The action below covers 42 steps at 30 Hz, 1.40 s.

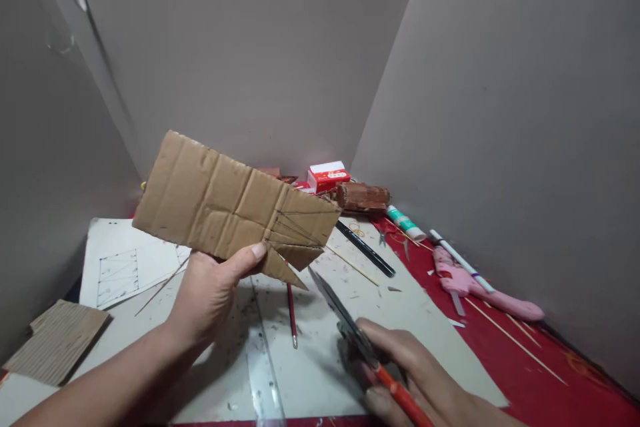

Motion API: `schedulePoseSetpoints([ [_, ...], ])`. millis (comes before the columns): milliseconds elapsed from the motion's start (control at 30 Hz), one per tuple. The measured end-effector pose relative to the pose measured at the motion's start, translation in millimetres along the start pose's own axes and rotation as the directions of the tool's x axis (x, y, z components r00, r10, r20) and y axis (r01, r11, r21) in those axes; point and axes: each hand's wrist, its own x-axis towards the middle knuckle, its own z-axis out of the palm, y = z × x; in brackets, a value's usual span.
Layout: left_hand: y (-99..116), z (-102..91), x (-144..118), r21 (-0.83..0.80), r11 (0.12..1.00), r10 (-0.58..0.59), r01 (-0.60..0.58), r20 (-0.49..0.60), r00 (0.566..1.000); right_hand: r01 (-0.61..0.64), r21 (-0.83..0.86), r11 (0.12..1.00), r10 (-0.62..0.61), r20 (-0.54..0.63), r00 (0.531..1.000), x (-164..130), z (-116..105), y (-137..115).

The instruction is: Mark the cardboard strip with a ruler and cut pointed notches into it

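My left hand (213, 290) holds up a creased brown cardboard piece (220, 203) by its lower edge, thumb on the front. Pencil lines fan across its right end, where pointed strips are cut. My right hand (405, 373) grips scissors (345, 317) with orange-red handles, blades pointing up-left toward the cut end of the cardboard, a little below it and not touching.
A white board (400, 307) covers a red table (530, 373). On it lie a clear ruler (265, 367), a red pen (291, 313), a black pen (365, 248), thin sticks, a lined paper sheet (120, 267). A pink glue gun (480, 287), glue stick, red-white box (327, 175) and corrugated piece (57, 340) lie around. Grey walls enclose the space.
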Motion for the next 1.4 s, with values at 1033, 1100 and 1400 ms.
schedulePoseSetpoints([
  [1033, 3, -4.1, -6, 0.12, 0.993, 0.003, -0.008, 0.045, 0.999, -0.254, -0.258, 0.932, 0.319, 0.256, 0.913, 24, -29, -63],
  [1100, 4, -1.9, -8, 0.098, 0.995, -0.001, -0.002, 0.025, 1.0, -0.243, -0.204, 0.948, 0.289, 0.237, 0.927, 25, -27, -62],
  [1400, 8, 9.7, -10, -0.059, 0.995, -0.078, 0.077, 0.0, 0.997, -0.254, -0.149, 0.956, 0.286, 0.26, 0.922, 20, -26, -48],
])
